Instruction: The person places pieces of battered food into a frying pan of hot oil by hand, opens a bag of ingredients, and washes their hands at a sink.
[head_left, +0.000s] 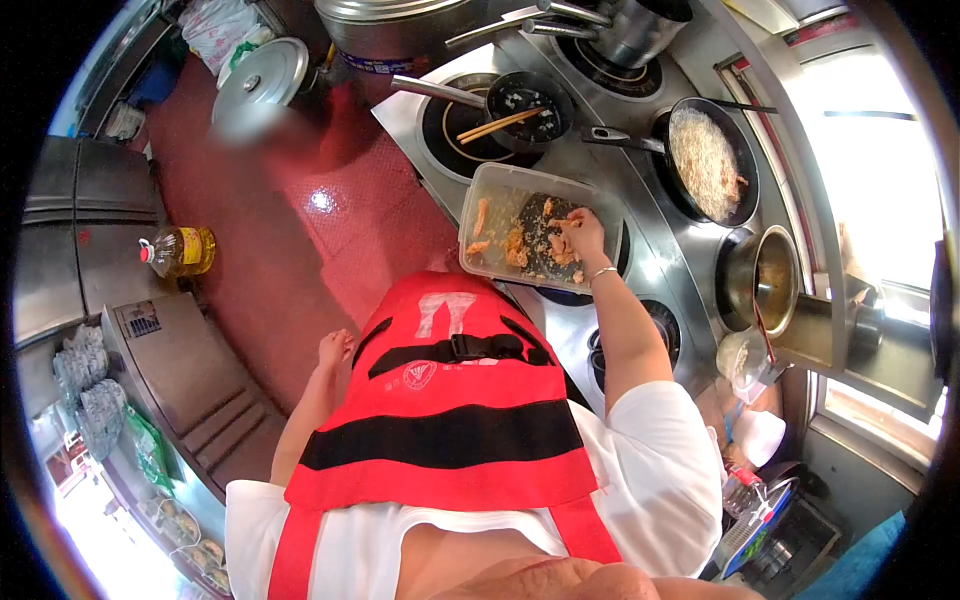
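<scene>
My right hand (pixel 584 236) reaches into a clear plastic box (pixel 484 178), its fingers closed on a piece of battered food. Other orange battered pieces (pixel 516 246) and loose crumbs lie on the bottom of the box, which rests over the stove top. At my side, left of the red apron (pixel 440 385), hangs my left hand (pixel 336 347) with its fingers curled and nothing visible in them. Beyond the box, a frying pan (pixel 714 160) holds bubbling oil with food frying in it.
A small pan (pixel 528 108) with chopsticks (pixel 500 126) across it sits on a burner. To the right is a metal pot (pixel 776 275). An oil bottle (pixel 180 251) stands on the left, and a lidded pot (pixel 262 85) is farther back. A large steel pot (pixel 395 30) stands behind.
</scene>
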